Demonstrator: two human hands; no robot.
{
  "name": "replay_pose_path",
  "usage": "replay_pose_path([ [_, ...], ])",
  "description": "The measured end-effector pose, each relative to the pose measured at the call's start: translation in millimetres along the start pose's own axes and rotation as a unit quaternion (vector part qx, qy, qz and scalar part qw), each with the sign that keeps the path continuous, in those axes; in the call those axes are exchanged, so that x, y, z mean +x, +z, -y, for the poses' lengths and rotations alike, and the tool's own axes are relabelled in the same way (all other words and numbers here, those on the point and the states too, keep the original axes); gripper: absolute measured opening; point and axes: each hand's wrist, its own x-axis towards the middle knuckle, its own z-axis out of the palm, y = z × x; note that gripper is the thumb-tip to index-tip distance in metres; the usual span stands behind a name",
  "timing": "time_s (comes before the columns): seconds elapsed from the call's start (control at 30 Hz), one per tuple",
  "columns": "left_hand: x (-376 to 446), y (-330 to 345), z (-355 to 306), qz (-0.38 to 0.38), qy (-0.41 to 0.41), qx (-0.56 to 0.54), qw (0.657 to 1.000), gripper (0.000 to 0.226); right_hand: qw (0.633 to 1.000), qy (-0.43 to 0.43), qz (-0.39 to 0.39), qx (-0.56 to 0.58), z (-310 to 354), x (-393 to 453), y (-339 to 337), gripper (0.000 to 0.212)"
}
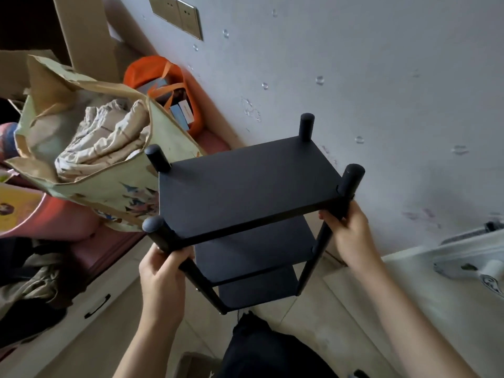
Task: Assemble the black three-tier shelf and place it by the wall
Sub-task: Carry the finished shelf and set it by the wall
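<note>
Hands grip an assembled black three-tier shelf (245, 186) of flat matte boards and round posts, which stands upright close to the pale grey wall (354, 64) — whether its feet touch the floor cannot be told. The left hand (163, 271) has its fingers curled round the near left post just under the top board, and the right hand (346, 230) wraps the near right post at much the same height. All four posts rise a little above the top board, ending in rounded caps; the middle and bottom boards show below it, each partly hidden by the one above. To the left of the shelf, just beside its top board, sits a large cream paper bag (90, 159) stuffed with crumpled pale cloth. Beyond that bag, against the wall, lies an orange fabric bag (191, 88) holding small boxes. Above it on the wall is a brass-coloured switch plate (176, 13). Brown cardboard (84, 34) leans further left of that. To the right of the shelf, low by the wall, a white appliance (474, 257) is partly in view — what it is cannot be told. Beige floor tiles (313, 309) run beneath the shelf.
</note>
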Motion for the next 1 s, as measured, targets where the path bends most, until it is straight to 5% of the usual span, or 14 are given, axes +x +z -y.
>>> replay_pose_path([
  [0.2, 78, 20, 14, 0.016, -0.004, 0.038, 0.999, 0.007, 0.998, 0.044, -0.029, -0.028, -2, 75, 16, 0.018],
  [0.37, 148, 42, 40, -0.006, -0.01, 0.121, 0.993, 0.029, 0.993, 0.094, -0.003, -0.065, -16, 141, 33, 0.021],
  [0.5, 192, 59, 64, -0.035, -0.036, 0.184, 0.982, 0.017, 0.984, 0.147, 0.051, -0.085, -36, 192, 42, 0.016],
  [0.63, 228, 59, 86, -0.041, -0.11, 0.233, 0.965, 0.024, 0.966, 0.207, 0.124, -0.089, -54, 227, 49, 0.007],
  [0.7, 246, 56, 96, -0.035, -0.153, 0.23, 0.96, 0.026, 0.962, 0.22, 0.141, -0.083, -63, 242, 57, 0.028],
  [0.8, 266, 49, 116, -0.057, -0.233, 0.207, 0.949, 0.025, 0.953, 0.256, 0.149, -0.065, -76, 257, 72, 0.044],
  [0.9, 288, 39, 140, -0.065, -0.305, 0.171, 0.935, 0.02, 0.947, 0.279, 0.142, -0.072, -92, 270, 89, 0.038],
  [1.0, 308, 33, 161, -0.066, -0.334, 0.167, 0.925, 0.039, 0.945, 0.282, 0.128, -0.103, -117, 285, 104, 0.037],
])
